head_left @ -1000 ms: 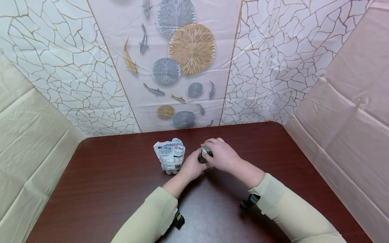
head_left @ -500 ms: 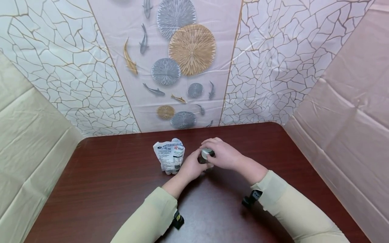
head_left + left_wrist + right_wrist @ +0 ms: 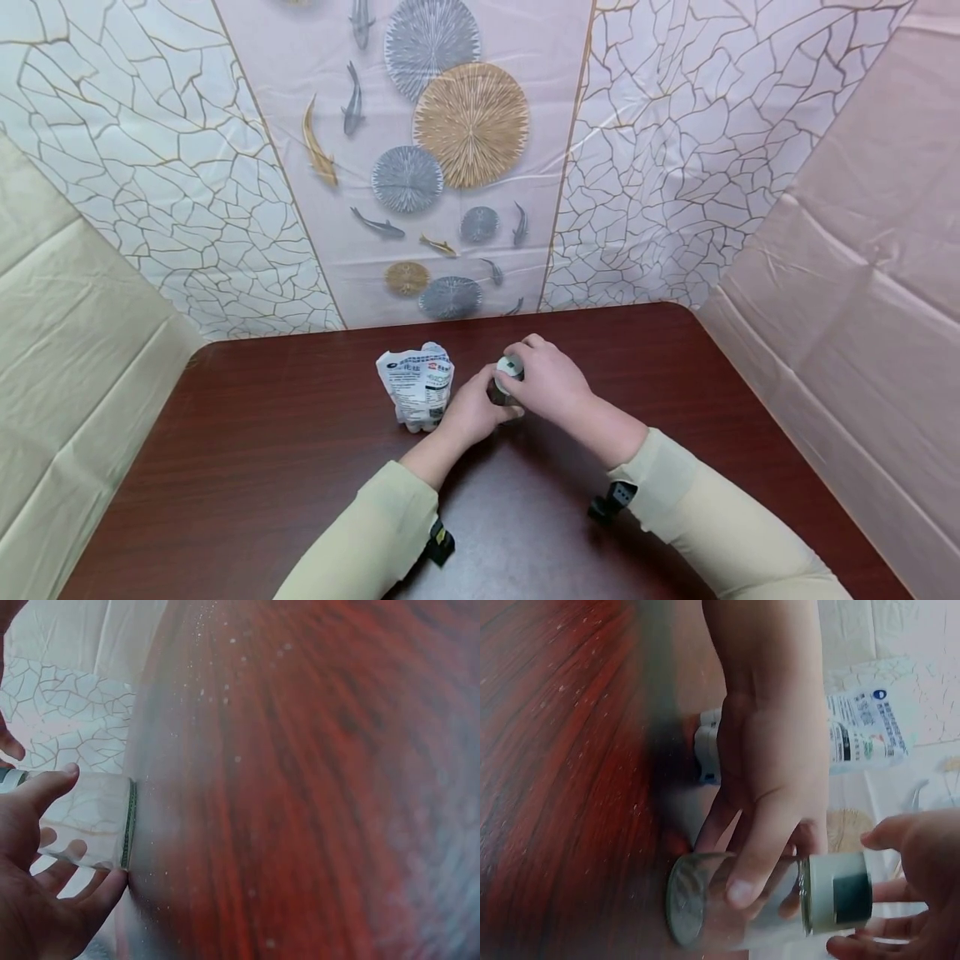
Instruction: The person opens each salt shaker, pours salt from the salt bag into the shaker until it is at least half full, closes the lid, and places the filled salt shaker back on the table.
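A clear glass jar (image 3: 697, 900) stands upright on the table, topped by a whitish lid (image 3: 840, 892) with a dark green patch. My left hand (image 3: 472, 410) grips the jar's body from the left side; its thumb and fingers (image 3: 105, 896) wrap the glass near the base. Over the top, my right hand (image 3: 551, 379) has its thumb and fingers curled about the lid. A white printed bag (image 3: 417, 387) sits just left of my left hand, and its lower part bulges with rounded contents.
The dark red-brown table (image 3: 300, 483) has a rounded far right corner. Patterned fabric (image 3: 450, 167) hangs behind it, and plain beige cloth (image 3: 847, 292) lines the sides. Small dark wrist cameras (image 3: 441, 542) hang at both cuffs.
My right hand and forearm swing slightly right, then back left, with the fingers shifting around the lid. The left hand stays on the jar, and the bag has not moved.
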Available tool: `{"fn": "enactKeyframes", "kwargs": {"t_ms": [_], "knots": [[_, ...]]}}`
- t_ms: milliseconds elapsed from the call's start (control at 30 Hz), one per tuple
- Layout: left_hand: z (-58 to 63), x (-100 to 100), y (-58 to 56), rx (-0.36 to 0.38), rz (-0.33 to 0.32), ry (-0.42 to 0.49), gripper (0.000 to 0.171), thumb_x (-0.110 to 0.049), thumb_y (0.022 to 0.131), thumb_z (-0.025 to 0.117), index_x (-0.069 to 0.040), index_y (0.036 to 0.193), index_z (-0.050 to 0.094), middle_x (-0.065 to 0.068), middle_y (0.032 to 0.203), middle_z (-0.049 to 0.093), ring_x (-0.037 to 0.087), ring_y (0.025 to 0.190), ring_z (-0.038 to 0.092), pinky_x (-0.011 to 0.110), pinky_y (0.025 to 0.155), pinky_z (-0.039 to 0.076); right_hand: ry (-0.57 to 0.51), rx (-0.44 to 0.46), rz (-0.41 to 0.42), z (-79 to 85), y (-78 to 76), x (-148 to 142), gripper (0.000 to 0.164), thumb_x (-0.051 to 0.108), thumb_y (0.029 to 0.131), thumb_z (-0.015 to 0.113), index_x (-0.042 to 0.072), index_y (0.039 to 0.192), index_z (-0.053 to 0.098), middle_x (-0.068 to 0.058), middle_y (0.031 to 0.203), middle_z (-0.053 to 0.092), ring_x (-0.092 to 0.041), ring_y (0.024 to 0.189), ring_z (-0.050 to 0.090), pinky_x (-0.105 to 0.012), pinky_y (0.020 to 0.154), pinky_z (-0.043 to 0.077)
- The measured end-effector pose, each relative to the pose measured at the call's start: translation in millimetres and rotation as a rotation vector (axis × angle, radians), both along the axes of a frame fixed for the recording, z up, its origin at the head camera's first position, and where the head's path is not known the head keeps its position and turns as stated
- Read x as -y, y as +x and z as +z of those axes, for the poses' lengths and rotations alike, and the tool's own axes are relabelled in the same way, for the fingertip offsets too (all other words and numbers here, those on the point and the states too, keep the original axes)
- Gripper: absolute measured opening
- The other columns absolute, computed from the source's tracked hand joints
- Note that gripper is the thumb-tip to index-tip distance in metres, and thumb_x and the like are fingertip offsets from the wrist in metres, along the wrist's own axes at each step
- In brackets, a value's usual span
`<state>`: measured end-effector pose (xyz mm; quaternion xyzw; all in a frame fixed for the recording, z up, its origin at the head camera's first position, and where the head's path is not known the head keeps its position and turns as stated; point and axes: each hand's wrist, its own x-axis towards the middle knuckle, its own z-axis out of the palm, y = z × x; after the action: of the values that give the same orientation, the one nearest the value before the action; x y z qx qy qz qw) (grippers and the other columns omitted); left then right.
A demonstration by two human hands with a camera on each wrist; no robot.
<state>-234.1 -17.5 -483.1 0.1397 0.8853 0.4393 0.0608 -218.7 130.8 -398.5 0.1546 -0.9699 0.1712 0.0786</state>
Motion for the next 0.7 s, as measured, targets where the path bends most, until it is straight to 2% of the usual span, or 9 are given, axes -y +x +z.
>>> {"fn": "enactKeyframes", "kwargs": {"t_ms": [133,367,533,700], "knots": [[-1.6,-0.5,-0.6,0.002,-0.006,-0.005,0.068,-0.034,0.08,0.084,-0.019,0.137,0.05,0.0,0.128,0.062,0.017,0.113,0.058,0.038,0.095,0.047,0.038,-0.009,-0.044,1.7,-0.7,7.1,0.035,0.041,0.09,0.069,0.009,0.103,0.071,-0.008,0.102,0.059,-0.025,0.084,0.06,-0.039,0.072,0.052],[-1.5,-1.1,-0.4,0.003,-0.031,0.039,0.07,-0.028,0.08,0.085,-0.016,0.139,0.048,0.0,0.132,0.059,0.017,0.117,0.056,0.038,0.098,0.045,0.089,-0.065,-0.044,-1.5,-0.8,10.5,0.027,0.036,0.088,0.071,0.01,0.094,0.069,-0.005,0.092,0.058,-0.025,0.082,0.059,-0.038,0.068,0.05],[-0.1,-0.5,-1.1,0.027,-0.031,0.023,0.074,-0.029,0.08,0.085,-0.018,0.142,0.046,0.0,0.133,0.058,0.017,0.118,0.055,0.039,0.098,0.045,0.106,-0.089,-0.021,-0.5,1.2,11.1,0.026,0.033,0.087,0.073,0.008,0.096,0.071,-0.006,0.095,0.061,-0.028,0.086,0.061,-0.04,0.072,0.052],[2.2,-1.0,-1.1,0.028,-0.034,0.01,0.077,-0.031,0.08,0.084,-0.019,0.144,0.045,0.0,0.135,0.058,0.018,0.12,0.055,0.039,0.099,0.045,0.106,-0.064,-0.002,1.7,3.6,10.5,0.029,0.029,0.088,0.072,0.007,0.106,0.073,-0.008,0.106,0.063,-0.029,0.095,0.06,-0.04,0.078,0.053]]}}
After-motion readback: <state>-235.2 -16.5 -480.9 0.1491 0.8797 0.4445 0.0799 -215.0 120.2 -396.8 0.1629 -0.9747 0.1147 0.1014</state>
